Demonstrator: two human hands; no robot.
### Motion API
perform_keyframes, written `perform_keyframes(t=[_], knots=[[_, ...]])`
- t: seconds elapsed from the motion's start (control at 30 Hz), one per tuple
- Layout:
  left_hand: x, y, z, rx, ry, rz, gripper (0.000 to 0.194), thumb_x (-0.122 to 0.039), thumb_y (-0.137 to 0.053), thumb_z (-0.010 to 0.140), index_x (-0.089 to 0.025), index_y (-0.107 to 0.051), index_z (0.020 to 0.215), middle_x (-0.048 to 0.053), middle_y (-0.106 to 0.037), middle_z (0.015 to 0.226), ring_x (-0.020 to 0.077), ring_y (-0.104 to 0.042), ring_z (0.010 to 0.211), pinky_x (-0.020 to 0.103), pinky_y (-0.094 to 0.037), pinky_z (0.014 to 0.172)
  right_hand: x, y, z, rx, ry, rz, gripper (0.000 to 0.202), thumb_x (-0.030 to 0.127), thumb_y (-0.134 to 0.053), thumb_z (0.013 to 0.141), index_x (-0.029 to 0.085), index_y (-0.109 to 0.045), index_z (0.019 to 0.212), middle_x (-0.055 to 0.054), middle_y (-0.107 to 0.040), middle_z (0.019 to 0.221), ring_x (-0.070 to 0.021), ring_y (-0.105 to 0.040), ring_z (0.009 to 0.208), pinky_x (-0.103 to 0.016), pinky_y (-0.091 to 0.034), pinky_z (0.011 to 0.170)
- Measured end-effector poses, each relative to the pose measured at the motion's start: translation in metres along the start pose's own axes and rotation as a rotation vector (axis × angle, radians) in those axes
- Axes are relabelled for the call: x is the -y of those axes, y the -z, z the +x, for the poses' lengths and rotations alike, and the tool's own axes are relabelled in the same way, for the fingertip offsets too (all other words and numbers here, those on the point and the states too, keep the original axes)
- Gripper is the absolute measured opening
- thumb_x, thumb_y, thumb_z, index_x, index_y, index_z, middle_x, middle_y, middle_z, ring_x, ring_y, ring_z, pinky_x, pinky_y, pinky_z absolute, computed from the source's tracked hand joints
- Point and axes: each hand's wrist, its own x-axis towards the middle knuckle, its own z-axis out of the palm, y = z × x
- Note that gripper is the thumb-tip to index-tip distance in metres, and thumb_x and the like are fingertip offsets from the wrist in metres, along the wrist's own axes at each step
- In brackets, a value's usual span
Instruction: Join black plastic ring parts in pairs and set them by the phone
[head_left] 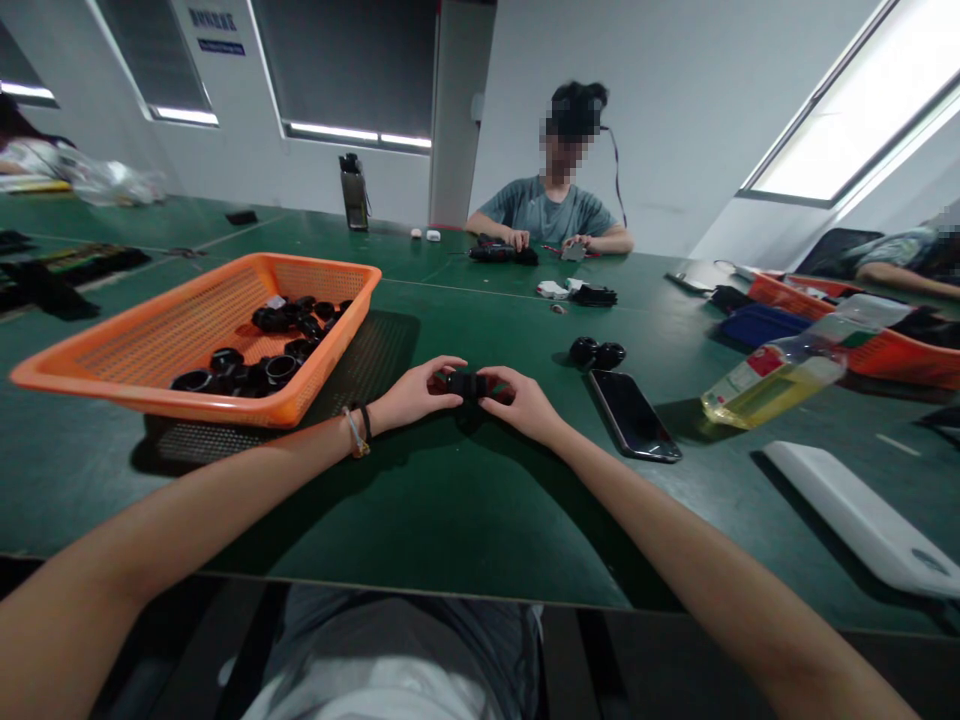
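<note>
While a small black cylindrical piece (471, 386) is held between the left hand (417, 392) and the right hand (523, 402), many glossy black hollow pieces (240, 378) are left in the orange perforated plastic basket (150, 332).

The held piece is pinched at its left end by the left hand's thumb and fingers, and at its right end by the right hand's; it is held over the smooth green tabletop (420, 530), though whether contact is made cannot be told; the basket is placed to the left; to the right, just beyond the black rectangular phone (634, 415), two glossy black round pieces (583, 350) are set side by side; an early stage is suggested, with most pieces in the basket, though whether that pair is finished cannot be judged.
</note>
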Motion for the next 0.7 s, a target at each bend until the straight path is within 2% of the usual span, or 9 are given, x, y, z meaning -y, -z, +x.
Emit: perform_keyframes(t=[0.27, 0.7], knots=[[0.001, -0.0006, 0.0008, 0.013, -0.047, 0.026, 0.047, -0.026, -0.065, 0.068, -0.016, -0.056, 0.113, 0.009, -0.059, 0.113, 0.0198, -0.059, 0.096, 0.037, -0.046, 0.088, 0.0007, 0.0003, 0.0001, -0.018, 0.007, 0.021, 0.032, 0.021, -0.061, 0.068, 0.018, -0.06, 0.1, -0.004, -0.065, 0.088, -0.0158, -0.061, 0.077, -0.03, -0.049, 0.067], [0.0, -0.0003, 0.0005, 0.019, -0.02, 0.043, 0.047, -0.027, -0.065, 0.069, -0.015, -0.057, 0.113, 0.01, -0.059, 0.114, 0.0195, -0.06, 0.095, 0.036, -0.047, 0.088, -0.0005, -0.0014, -0.0001, -0.024, -0.049, 0.1, 0.027, 0.022, -0.064, 0.066, 0.019, -0.059, 0.093, -0.002, -0.066, 0.08, -0.0154, -0.062, 0.074, -0.032, -0.049, 0.07]])
